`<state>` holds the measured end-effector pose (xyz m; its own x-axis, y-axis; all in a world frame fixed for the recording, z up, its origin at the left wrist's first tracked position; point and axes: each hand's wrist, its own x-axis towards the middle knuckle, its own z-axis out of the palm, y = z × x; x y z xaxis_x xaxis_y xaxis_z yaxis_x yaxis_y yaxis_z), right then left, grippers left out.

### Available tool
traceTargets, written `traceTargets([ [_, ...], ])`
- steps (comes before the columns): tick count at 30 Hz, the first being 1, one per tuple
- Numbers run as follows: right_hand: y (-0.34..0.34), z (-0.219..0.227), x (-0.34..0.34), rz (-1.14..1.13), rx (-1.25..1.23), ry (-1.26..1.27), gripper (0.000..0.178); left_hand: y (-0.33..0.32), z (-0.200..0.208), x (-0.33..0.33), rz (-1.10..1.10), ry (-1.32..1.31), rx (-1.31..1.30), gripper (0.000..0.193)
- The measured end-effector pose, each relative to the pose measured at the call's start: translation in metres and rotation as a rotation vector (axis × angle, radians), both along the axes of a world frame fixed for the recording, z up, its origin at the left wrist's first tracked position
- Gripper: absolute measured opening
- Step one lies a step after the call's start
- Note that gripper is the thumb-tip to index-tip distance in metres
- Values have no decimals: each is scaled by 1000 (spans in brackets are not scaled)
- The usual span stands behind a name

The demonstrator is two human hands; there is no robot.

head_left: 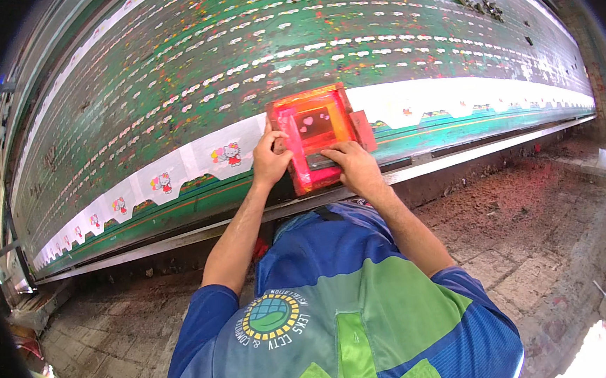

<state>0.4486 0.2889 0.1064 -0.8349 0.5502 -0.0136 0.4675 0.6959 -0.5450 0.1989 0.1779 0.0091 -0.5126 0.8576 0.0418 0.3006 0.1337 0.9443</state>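
A small screen-printing frame (302, 180), stained red, pink and orange, lies over a white fabric strip (192, 154) near the table's front edge. Its mesh shows a dark window with pink heart-like marks. My left hand (271, 160) is closed on the frame's left side, fingers curled over the edge. Inside the frame's near end, my right hand (359, 167) presses its fingers on a dark flat bar that looks like a squeegee (321, 161). A red tab (364, 130) sticks out at the frame's right. Left of the frame, the fabric carries colourful cartoon figures (227, 154).
The long green printing table (189, 63) is spotted with ink and rows of small white marks. A pale metal rail (456, 162) runs along its front edge. Dark scraps (474, 3) lie at the far right. Below is a stained brick floor (532, 243).
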Motion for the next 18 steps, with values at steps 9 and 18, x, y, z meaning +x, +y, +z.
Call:
traceTargets([
  [9, 91, 0, 107, -35, 20, 95, 57, 89, 33, 114, 16, 102, 61, 36],
  [18, 168, -14, 199, 2, 66, 115, 57, 173, -2, 190, 18, -146, -34, 37],
])
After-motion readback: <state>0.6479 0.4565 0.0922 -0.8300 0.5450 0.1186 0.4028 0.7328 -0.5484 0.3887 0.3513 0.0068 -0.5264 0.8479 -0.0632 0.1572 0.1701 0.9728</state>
